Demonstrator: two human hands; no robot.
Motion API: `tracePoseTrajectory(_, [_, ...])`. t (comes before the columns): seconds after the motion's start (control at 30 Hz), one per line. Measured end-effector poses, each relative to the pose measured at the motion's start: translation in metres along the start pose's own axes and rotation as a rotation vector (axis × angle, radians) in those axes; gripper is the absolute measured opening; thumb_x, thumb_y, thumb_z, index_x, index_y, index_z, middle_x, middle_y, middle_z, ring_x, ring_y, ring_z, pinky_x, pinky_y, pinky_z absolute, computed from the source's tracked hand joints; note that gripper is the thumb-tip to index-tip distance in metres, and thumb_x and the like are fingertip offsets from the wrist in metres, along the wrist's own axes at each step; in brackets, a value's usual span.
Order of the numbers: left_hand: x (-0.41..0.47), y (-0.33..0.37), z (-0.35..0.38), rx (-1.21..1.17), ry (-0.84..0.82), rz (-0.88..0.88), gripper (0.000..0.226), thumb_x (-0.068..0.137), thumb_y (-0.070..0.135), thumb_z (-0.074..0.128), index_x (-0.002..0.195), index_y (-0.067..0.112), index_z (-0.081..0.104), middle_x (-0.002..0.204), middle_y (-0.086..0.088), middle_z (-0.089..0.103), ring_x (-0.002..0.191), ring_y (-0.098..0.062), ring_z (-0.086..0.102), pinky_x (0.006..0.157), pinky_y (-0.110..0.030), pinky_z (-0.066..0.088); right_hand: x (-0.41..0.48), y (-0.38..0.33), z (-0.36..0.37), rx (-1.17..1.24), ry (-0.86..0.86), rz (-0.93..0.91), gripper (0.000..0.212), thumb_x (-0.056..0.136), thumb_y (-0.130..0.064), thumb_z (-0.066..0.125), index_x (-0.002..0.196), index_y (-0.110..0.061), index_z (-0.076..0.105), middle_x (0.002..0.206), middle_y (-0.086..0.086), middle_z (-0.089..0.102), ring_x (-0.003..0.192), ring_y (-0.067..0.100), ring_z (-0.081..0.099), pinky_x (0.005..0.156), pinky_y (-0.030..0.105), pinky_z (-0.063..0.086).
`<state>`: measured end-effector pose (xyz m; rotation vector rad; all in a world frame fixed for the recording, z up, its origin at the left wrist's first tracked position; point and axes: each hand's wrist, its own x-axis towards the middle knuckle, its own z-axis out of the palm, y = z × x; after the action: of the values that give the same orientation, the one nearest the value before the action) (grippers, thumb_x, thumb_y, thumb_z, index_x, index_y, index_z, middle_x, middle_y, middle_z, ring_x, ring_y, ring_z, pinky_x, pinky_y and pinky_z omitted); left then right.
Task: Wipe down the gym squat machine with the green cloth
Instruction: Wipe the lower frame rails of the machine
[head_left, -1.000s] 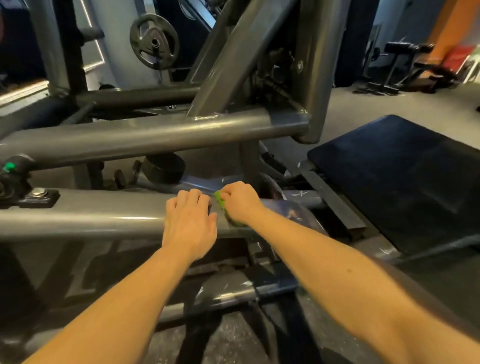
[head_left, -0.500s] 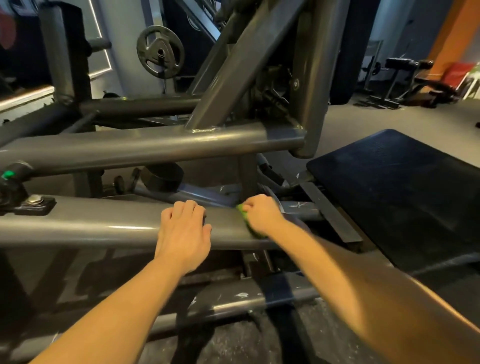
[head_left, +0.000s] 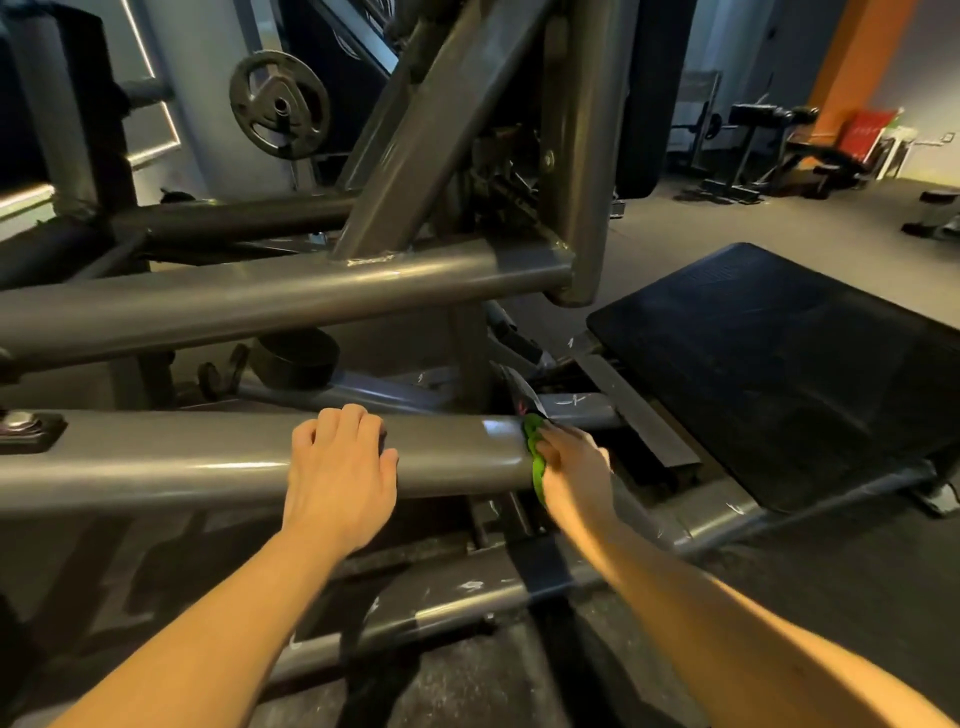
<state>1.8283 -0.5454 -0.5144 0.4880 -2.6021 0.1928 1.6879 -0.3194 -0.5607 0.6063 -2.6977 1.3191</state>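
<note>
Squat machine (head_left: 291, 301), lower bar (head_left: 156, 462): left hand (head_left: 337, 467) at mid-length, fingers curled over the top edge. Right hand (head_left: 574, 467) grips green cloth (head_left: 535, 457), pressed against the bar's right end. Black footplate (head_left: 779, 374) near, rightward; open floor (head_left: 727, 228) beyond.

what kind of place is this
Almost certainly a gym: a weight plate hangs on a peg at the back, padded benches stand at the far right, and a heavy grey steel machine frame fills the foreground.
</note>
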Motion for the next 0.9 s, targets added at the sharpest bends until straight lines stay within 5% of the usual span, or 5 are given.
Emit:
tracePoseTrajectory(0.13, [0.0,0.0,0.0,-0.001,0.005,-0.005,0.024,0.095,0.04,0.057,0.109,0.02,0.062,0.108,0.001,0.056,0.1,-0.021,0.051,0.094,-0.04,0.04,-0.033,-0.062,0.042,1.151,0.038,0.429,0.013,0.095,-0.016,0.068,0.105,-0.012,0.061,0.081,0.011,0.056,0.063,0.018,0.054,0.054,0.031,0.041])
tracePoseTrajectory(0.2, [-0.001,0.0,0.0,-0.008,0.014,0.006,0.023,0.094,0.038,0.059,0.107,0.02,0.063,0.107,0.001,0.056,0.099,-0.022,0.051,0.092,-0.041,0.039,-0.041,-0.069,0.053,1.237,-0.089,0.44,0.021,0.095,-0.025,0.07,0.104,-0.013,0.055,0.071,0.008,0.051,0.057,0.018,0.044,0.049,0.031,0.031])
tracePoseTrajectory(0.5, [-0.001,-0.001,-0.001,-0.032,-0.004,0.018,0.03,0.095,0.043,0.056,0.115,0.022,0.063,0.118,0.001,0.057,0.11,-0.02,0.051,0.1,-0.041,0.039,-0.016,0.028,-0.011,0.716,0.061,0.374,0.044,0.097,-0.023,0.055,0.076,0.016,0.053,0.063,0.04,0.049,0.045,0.034,0.049,0.04,0.051,0.038])
tracePoseTrajectory(0.67, [0.0,0.001,-0.005,-0.077,-0.002,-0.015,0.024,0.096,0.04,0.058,0.113,0.025,0.066,0.118,0.002,0.056,0.113,-0.022,0.048,0.101,-0.043,0.037,-0.026,-0.027,0.032,0.592,0.059,0.287,0.024,0.099,-0.024,0.059,0.093,-0.001,0.053,0.059,0.011,0.047,0.04,0.021,0.043,0.04,0.023,0.033])
tracePoseTrajectory(0.9, [-0.003,0.045,0.007,-0.238,-0.05,0.058,0.031,0.085,0.047,0.073,0.11,0.029,0.066,0.11,0.005,0.055,0.107,-0.023,0.046,0.093,-0.042,0.036,-0.029,-0.017,0.002,0.368,-0.097,-0.022,0.023,0.096,-0.022,0.061,0.085,-0.002,0.061,0.065,0.016,0.05,0.054,0.026,0.051,0.049,0.038,0.036])
